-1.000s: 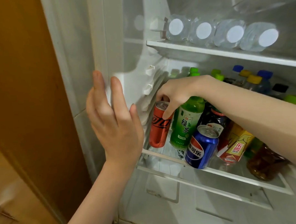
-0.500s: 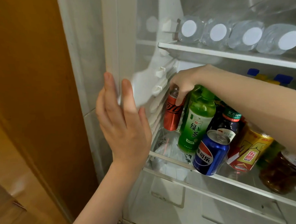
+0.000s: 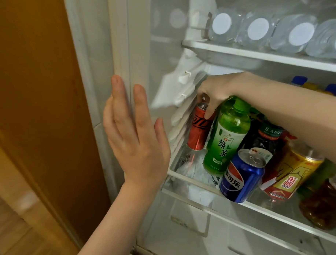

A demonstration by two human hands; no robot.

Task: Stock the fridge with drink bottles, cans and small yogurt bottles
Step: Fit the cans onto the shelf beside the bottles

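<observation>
Your right hand (image 3: 217, 93) grips the top of a red cola can (image 3: 199, 126) at the left end of the fridge shelf (image 3: 193, 180).
The can is red with black lettering and a silver lid, tilted, beside the green tea bottle (image 3: 225, 138). Your left hand (image 3: 135, 136) is flat, its fingers released, near the fridge frame (image 3: 120, 43). A blue Pepsi can (image 3: 241, 176) stands at the shelf front.

Glossy metal red can (image 3: 198, 129) and blue can (image 3: 241, 176), shiny green plastic bottle (image 3: 225, 138), clear shelf (image 3: 261, 206).
</observation>
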